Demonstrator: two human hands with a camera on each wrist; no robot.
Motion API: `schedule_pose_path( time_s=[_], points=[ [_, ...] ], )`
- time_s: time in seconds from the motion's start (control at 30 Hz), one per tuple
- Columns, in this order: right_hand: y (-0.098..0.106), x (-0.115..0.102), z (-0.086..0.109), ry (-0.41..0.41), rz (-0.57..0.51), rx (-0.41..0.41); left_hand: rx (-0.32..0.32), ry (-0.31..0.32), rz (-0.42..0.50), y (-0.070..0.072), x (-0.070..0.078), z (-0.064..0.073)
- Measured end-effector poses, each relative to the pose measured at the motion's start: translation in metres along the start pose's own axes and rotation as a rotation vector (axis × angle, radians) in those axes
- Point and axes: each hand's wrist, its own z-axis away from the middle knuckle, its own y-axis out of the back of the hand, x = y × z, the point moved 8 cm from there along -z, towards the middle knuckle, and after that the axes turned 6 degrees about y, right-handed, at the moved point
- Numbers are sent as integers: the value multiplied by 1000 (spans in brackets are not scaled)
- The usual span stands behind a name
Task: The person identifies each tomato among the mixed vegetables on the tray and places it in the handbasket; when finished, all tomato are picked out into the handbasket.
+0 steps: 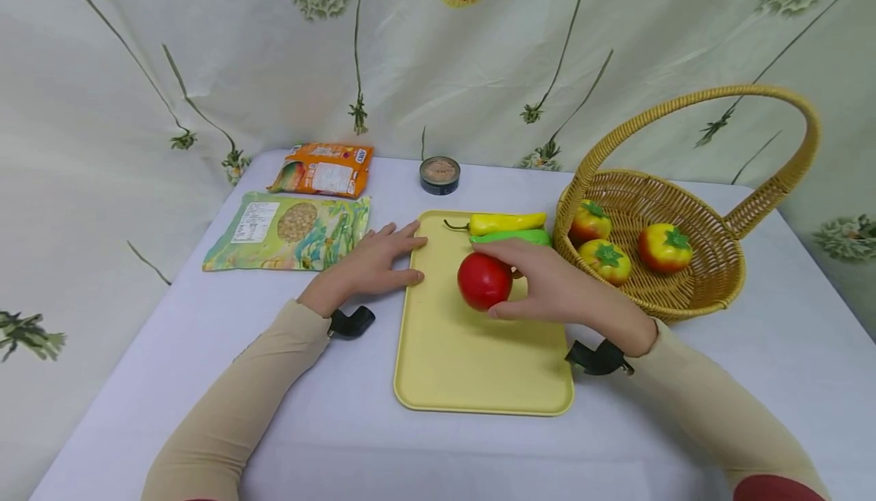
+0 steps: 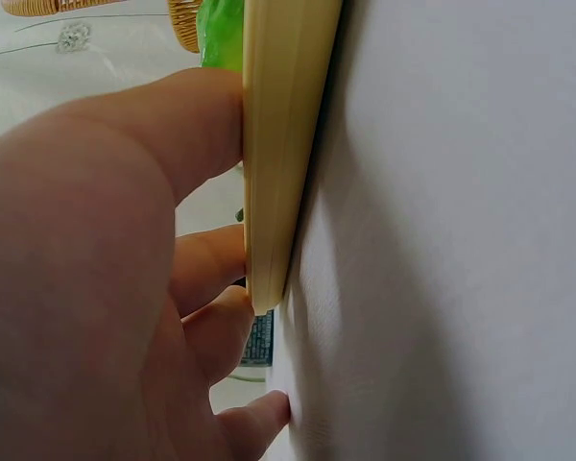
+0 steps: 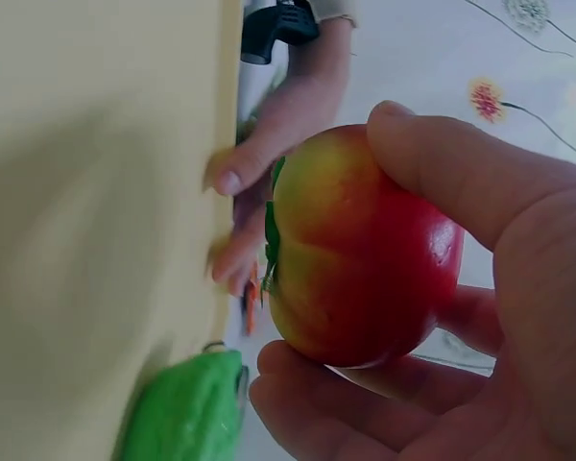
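My right hand (image 1: pixel 556 282) grips a red-and-yellow tomato (image 1: pixel 483 282) over the yellow tray (image 1: pixel 472 368). In the right wrist view, thumb and fingers curl round the tomato (image 3: pixel 355 254), its green leafy top turned toward the tray. With fingers spread and fairly straight, my left hand (image 1: pixel 378 259) rests at the tray's left rim. The left wrist view shows thumb and fingertips against the tray's edge (image 2: pixel 276 144). A yellow chili pepper (image 1: pixel 506 223) and a green pepper (image 1: pixel 516 237) lie along the tray's far end, the green one partly behind the right hand.
A wicker basket (image 1: pixel 732 280) with a tall handle stands at the right, holding several tomatoes (image 1: pixel 665 248). Left of the tray lie a green food packet (image 1: pixel 290 232) and an orange packet (image 1: pixel 325 169). Behind the tray is a small round tin (image 1: pixel 439 175).
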Motion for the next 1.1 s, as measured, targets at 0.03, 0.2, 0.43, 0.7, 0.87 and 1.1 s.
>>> schedule_pose_path(
  time_s=[0.03,0.2,0.43,0.7,0.87,1.1],
  points=[
    [4,0,4,2,5,12,-1,-1,-1,0,0,0],
    [24,-2,25,-17,43,50,3,-9,-4,1,0,1],
    [45,1,52,-72,116,62,5,-13,3,2,0,0],
    [65,4,77,-74,146,89,0,-2,3,0,-1,0],
    [78,7,92,-91,187,126,0,-2,4,-1,-1,-1],
    [90,15,108,-138,207,174,4,-6,-2,-1,-1,-2]
  ],
)
